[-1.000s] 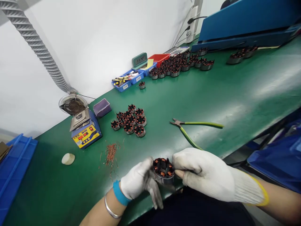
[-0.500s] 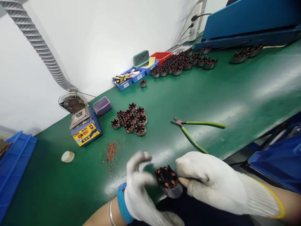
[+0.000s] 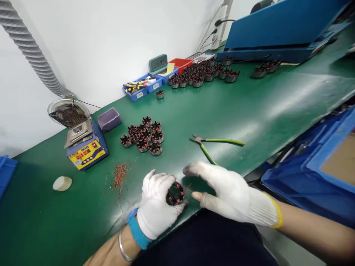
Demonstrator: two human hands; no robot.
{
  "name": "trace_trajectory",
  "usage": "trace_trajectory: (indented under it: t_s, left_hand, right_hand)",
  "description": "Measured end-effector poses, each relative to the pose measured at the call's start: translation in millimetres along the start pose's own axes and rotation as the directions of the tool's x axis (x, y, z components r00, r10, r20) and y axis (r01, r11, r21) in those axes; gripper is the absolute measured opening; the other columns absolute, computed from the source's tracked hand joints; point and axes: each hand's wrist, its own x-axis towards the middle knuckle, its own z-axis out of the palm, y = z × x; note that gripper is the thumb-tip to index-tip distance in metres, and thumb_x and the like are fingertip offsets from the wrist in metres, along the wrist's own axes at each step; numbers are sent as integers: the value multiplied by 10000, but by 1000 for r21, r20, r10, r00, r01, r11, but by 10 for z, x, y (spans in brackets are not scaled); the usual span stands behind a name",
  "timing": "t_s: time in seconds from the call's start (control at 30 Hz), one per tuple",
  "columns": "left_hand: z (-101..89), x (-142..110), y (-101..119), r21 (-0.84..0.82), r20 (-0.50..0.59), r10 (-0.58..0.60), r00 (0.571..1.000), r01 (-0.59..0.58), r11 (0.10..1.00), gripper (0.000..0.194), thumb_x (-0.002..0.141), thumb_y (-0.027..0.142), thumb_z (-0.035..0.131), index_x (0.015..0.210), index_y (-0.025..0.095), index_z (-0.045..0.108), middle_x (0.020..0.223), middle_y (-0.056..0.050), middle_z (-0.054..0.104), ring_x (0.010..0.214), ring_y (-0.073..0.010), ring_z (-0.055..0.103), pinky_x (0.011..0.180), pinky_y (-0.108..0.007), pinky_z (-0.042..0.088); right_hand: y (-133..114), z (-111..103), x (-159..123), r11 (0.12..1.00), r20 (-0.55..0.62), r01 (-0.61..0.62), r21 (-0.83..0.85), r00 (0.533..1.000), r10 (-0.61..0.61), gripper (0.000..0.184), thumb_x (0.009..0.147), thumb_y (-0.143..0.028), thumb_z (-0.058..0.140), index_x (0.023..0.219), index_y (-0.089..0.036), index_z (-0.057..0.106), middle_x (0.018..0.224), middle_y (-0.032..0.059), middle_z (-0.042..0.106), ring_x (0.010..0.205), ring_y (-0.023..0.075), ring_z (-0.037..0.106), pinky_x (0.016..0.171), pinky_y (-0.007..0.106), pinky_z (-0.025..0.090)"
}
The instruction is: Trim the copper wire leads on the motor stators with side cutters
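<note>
My left hand, in a white glove, is wrapped round a motor stator with copper windings, just above the front edge of the bench. Its wound face is turned up and to the right, and thin wire ends stick out of it. To the right of the stator is my gloved right hand, thumb and fingers apart, with nothing held between them. The thumb's bare tip comes close to a loose wire end. Beyond this hand lie green-handled cutting pliers, jaws spread, one handle partly hidden by the glove.
Several stators stand grouped left of the pliers, near a heap of copper wire offcuts. A solder pot, purple box and white round lump stand left. More stators and tool trays line the back.
The stator has passed from my right hand to my left, which has closed round it. My right hand has let go and spread its fingers. The view has shifted slightly.
</note>
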Motion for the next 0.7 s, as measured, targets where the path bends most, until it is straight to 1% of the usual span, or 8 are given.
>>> trace_trajectory:
  t_s: [0.1,0.17,0.3,0.43,0.5,0.53,0.6,0.7]
  left_hand:
    - [30,-18,-11,2,12,-14,1000,14,1000,433,736,302,711,1109,203,516,993,-74,686,960,-243,655,1011,-532,420]
    - [49,-21,-15,3,34,-11,999,11,1000,438,734,284,710,1118,209,513,1002,-66,691,967,-242,656,1019,-533,414]
    - [94,-42,-60,-9,131,-74,989,76,997,492,661,282,759,1097,212,539,1027,-60,689,1032,-259,635,1060,-539,381]
    - [48,-23,-147,45,205,-283,937,280,959,441,616,263,747,1014,172,582,1007,-97,657,1030,-297,600,987,-529,437]
    - [-16,27,-167,96,253,-381,889,369,924,442,607,271,733,1008,159,584,1014,-110,634,999,-309,583,922,-518,466]
    - [-47,61,-167,104,272,-417,867,404,909,479,597,287,737,1029,157,579,1039,-113,625,998,-310,575,915,-512,467]
    - [-88,132,-156,73,308,-452,837,453,889,539,590,312,742,1078,165,566,1104,-110,611,1026,-303,563,939,-490,456]
    - [-88,218,-139,11,388,-443,808,477,879,307,689,243,643,988,199,591,1030,-65,641,978,-251,581,912,-423,463]
  right_hand:
    - [5,-82,41,819,4,396,-416,901,-434,268,832,-280,539,1029,-120,625,1038,153,660,1038,286,578,987,524,397]
    - [23,-28,73,709,113,505,-492,845,-523,204,855,-179,464,955,-133,636,925,112,662,989,258,580,1030,539,344]
    - [169,-24,133,612,222,562,-556,810,-542,206,836,-108,435,832,-159,634,849,86,645,981,242,571,1074,521,296]
    - [509,-385,160,650,219,419,-634,903,-369,250,891,-176,400,819,-168,640,903,123,648,983,244,579,1031,469,357]
    - [704,-547,128,693,120,218,-687,975,-188,277,882,-321,482,1001,-132,644,1104,187,614,1100,284,541,976,423,412]
    - [791,-590,98,678,39,83,-730,996,-81,463,824,-418,565,1145,-86,599,1239,241,541,1181,337,487,969,441,415]
    - [928,-603,17,598,-73,-117,-793,993,98,859,695,-541,664,1337,-12,450,1387,321,374,1272,438,373,981,507,384]
    - [1009,-544,-94,553,-53,-160,-818,977,204,911,692,-582,635,1369,-12,417,1389,324,361,1248,451,381,983,510,363]
